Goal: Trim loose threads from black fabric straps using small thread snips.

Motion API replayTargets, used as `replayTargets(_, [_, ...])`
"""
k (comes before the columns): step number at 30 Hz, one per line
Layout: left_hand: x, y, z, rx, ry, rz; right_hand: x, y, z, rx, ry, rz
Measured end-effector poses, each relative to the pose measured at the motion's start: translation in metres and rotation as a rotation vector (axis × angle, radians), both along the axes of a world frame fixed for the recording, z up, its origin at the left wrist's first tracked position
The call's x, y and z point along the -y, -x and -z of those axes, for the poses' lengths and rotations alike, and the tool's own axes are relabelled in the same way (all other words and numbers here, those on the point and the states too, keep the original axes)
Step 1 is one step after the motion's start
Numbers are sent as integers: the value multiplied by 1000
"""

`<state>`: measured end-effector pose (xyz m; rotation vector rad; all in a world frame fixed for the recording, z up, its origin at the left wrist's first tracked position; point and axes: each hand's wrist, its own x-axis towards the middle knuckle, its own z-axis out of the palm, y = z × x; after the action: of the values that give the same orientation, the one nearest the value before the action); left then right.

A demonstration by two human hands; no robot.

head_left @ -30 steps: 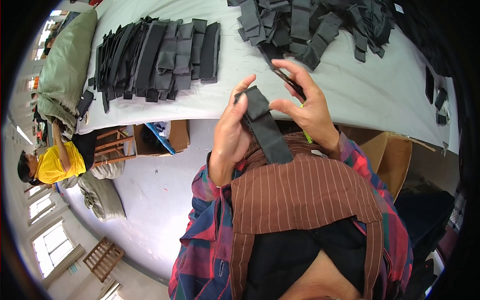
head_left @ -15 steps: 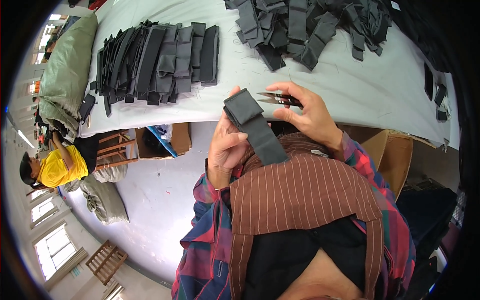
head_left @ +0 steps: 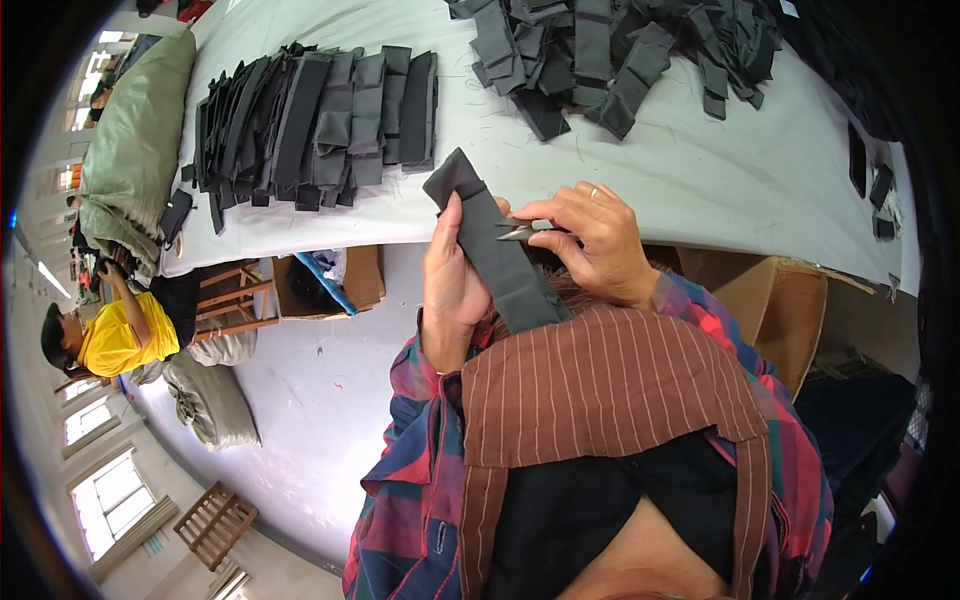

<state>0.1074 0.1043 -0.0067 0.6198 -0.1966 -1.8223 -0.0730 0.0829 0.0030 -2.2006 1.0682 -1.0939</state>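
My left hand (head_left: pixel 455 285) grips a dark grey fabric strip (head_left: pixel 500 262), its thumb lying on the strip's upper part. The strip slants from the table's near edge down to my brown striped apron (head_left: pixel 610 390). In my right hand (head_left: pixel 592 240) is a pair of thread snips (head_left: pixel 518 232), held closed or nearly so. Their pointed blades reach the strip's right edge, close to the left hand's fingers. Whether a thread lies between the blades is too small to tell.
A row of stacked dark strips (head_left: pixel 315 125) lies on the white-covered table (head_left: pixel 400 215). A loose heap of strips (head_left: pixel 600 65) is farther right. A stuffed sack (head_left: pixel 135 130) stands left, cardboard boxes (head_left: pixel 790 310) below the table. A person in yellow (head_left: pixel 130 335) is at far left.
The strip's folded top end has been laid open, so it now shows longer. My right hand has moved left and down, bringing the snips from apart to the strip's edge, blades closer together.
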Motion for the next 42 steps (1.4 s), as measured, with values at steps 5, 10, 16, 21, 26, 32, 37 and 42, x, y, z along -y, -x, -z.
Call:
replayTargets(5, [0,3,-10,114,-16,67,2,-6,1,61,33,82])
replayTargets(10, [1,6,-8,22,-52,-5,5,-2,3,79,22,132])
replayTargets(16, [0,4,-9,90,-53,36,1,1,-9,13,40,80])
replayTargets(21, [0,6,-10,106,-71,31,4,-2,3,48,27,66])
replayTargets(26, [0,6,-1,24,37,14,3,-2,10,429,-407,84])
replayTargets(32, [-3,16,-25,592,216,131,13,3,-15,661,-691,-54])
replayTargets(37, [-8,7,-28,670,290,245,22,13,-11,449,-799,-203])
replayTargets(42, [-25,-13,-21,327,95,125,18,21,0,475,-426,-245])
